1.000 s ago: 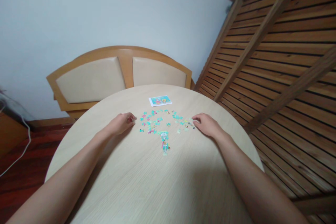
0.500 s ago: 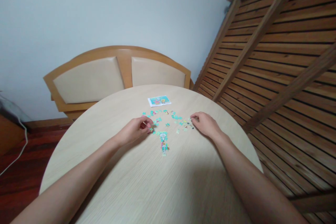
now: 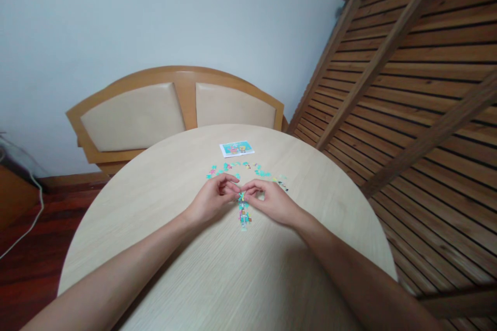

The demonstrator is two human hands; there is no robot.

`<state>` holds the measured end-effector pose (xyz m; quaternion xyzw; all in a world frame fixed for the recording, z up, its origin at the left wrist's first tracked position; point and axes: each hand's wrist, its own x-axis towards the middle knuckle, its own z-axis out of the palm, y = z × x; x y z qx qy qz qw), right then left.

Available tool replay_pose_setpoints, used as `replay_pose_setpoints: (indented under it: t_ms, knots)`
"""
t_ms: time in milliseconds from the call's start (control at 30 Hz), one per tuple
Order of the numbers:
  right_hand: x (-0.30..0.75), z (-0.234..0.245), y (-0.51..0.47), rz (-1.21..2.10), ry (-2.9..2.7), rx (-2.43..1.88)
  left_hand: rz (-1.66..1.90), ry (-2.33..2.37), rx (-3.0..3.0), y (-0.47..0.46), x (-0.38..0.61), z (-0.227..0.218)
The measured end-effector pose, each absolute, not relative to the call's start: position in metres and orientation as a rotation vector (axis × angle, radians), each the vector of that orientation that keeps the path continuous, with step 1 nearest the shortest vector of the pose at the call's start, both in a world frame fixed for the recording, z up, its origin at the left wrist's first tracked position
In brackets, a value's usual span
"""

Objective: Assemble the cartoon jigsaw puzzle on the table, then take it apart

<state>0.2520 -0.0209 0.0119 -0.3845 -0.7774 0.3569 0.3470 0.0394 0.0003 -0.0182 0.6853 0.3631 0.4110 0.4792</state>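
Observation:
My left hand (image 3: 217, 196) and my right hand (image 3: 269, 200) meet over the middle of the table, fingertips almost touching. Both are closed in a pinch at a small green and yellow puzzle piece (image 3: 241, 196) between them. Right below the fingers lies a narrow strip of joined puzzle pieces (image 3: 244, 217) with a cartoon figure on it. Its upper part is partly hidden by the fingers. Loose turquoise pieces (image 3: 263, 173) lie in an arc beyond my hands, and a few pink ones (image 3: 212, 171) are at the left of the arc.
A picture card (image 3: 236, 149) with cartoon characters lies at the far side of the round wooden table (image 3: 174, 279). Behind it stands a padded headboard (image 3: 134, 116) against the wall. A slatted wooden panel (image 3: 419, 114) leans at the right. A white cable hangs at the left.
My right hand has moved left from the loose pieces at the right, and my left hand slightly right and nearer. They now come together over the top of the joined strip.

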Motion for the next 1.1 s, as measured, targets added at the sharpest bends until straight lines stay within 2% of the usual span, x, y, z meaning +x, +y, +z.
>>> replay_pose_setpoints:
  t_ms: [133,267,400,733,1100]
  knots:
    - [0.257,0.010,-0.016,0.929,-2.026,-1.010,0.988,0.904,1.762,-0.004,0.040,-0.013]
    - [0.265,0.003,-0.010,0.935,-2.049,-1.049,0.826,0.945,2.247,-0.006,0.028,-0.008]
    - [0.270,-0.003,-0.008,0.973,-2.082,-1.103,0.630,0.722,2.607,-0.005,0.019,-0.007]
    - [0.271,0.004,-0.015,1.091,-2.224,-1.082,0.612,0.601,2.732,-0.003,0.016,-0.012]
    - [0.272,0.001,-0.015,1.016,-2.271,-1.098,0.596,0.608,2.760,-0.004,0.016,-0.012]
